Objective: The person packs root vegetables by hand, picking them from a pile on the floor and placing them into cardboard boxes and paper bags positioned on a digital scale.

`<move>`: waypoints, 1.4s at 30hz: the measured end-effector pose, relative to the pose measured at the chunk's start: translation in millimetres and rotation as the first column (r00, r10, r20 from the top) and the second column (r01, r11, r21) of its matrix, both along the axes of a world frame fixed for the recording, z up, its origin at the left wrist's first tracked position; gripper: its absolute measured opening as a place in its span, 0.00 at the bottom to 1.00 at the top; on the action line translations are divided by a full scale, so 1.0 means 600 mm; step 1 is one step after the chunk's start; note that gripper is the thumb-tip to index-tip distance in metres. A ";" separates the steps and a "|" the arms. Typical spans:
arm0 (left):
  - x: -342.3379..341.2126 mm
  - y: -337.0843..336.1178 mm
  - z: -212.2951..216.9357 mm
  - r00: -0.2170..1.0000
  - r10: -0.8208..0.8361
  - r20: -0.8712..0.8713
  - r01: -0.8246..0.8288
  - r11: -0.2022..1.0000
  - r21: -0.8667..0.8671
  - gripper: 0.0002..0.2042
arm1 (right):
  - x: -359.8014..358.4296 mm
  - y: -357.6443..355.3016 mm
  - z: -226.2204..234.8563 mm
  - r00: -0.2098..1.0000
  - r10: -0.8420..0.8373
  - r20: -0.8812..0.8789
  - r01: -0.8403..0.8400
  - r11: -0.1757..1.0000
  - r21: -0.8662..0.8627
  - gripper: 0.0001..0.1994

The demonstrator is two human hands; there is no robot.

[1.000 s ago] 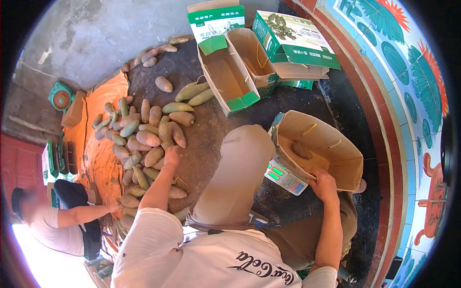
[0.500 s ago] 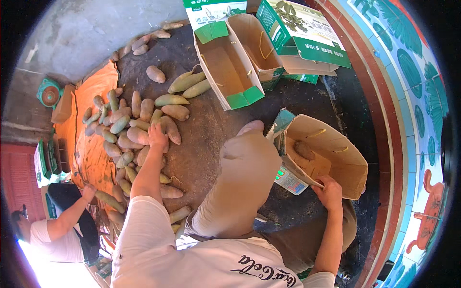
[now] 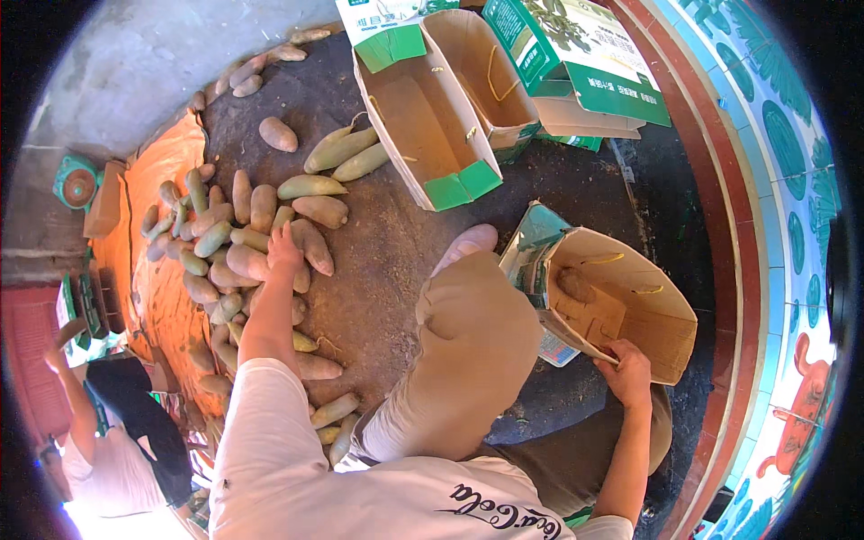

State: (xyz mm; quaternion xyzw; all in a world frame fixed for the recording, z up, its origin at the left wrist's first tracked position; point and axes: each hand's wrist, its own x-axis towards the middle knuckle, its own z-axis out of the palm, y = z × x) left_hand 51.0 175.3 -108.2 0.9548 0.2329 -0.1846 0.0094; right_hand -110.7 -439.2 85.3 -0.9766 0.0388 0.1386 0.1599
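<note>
On the left, my left hand (image 3: 285, 252) rests on the pile of green and pinkish-brown radishes (image 3: 212, 238), its fingers stretched out. It touches a plump radish (image 3: 311, 247) beside it, but I see no firm hold. At the right my right hand (image 3: 625, 371) grips the near edge of an open cardboard carton (image 3: 661, 331). The carton is tilted on a small scale (image 3: 558, 352), which is mostly hidden beneath it. One brownish radish (image 3: 576, 285) lies inside the carton.
Two open cartons (image 3: 423, 117) stand at the top centre, beside a green and white box (image 3: 576, 54). Loose radishes (image 3: 278, 134) lie on the dark floor sheet. An orange sheet (image 3: 162, 270) is under the pile. Another person (image 3: 108, 468) is at the lower left.
My left hand has shifted slightly over the pile, and my right hand keeps hold of the carton. The person at the left has raised an arm with a radish-like object.
</note>
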 end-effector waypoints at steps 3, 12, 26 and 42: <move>0.010 -0.016 0.028 0.992 -0.059 -0.110 0.074 0.988 0.133 0.32 | 0.006 0.002 0.004 1.000 -0.003 -0.020 0.003 1.000 0.012 0.15; -0.002 -0.032 -0.010 0.943 -0.287 -0.167 0.318 0.924 0.210 0.17 | 0.005 0.002 0.001 1.000 0.006 -0.015 -0.006 1.000 0.007 0.16; -0.179 -0.117 0.043 0.812 -0.543 -0.214 0.582 0.781 0.226 0.34 | -0.004 0.000 -0.006 0.997 0.046 0.061 -0.046 0.999 -0.011 0.11; -0.274 -0.184 0.107 0.988 0.050 0.145 -0.028 0.987 -0.156 0.34 | -0.026 0.001 -0.027 0.991 0.131 -0.022 -0.133 0.985 -0.108 0.13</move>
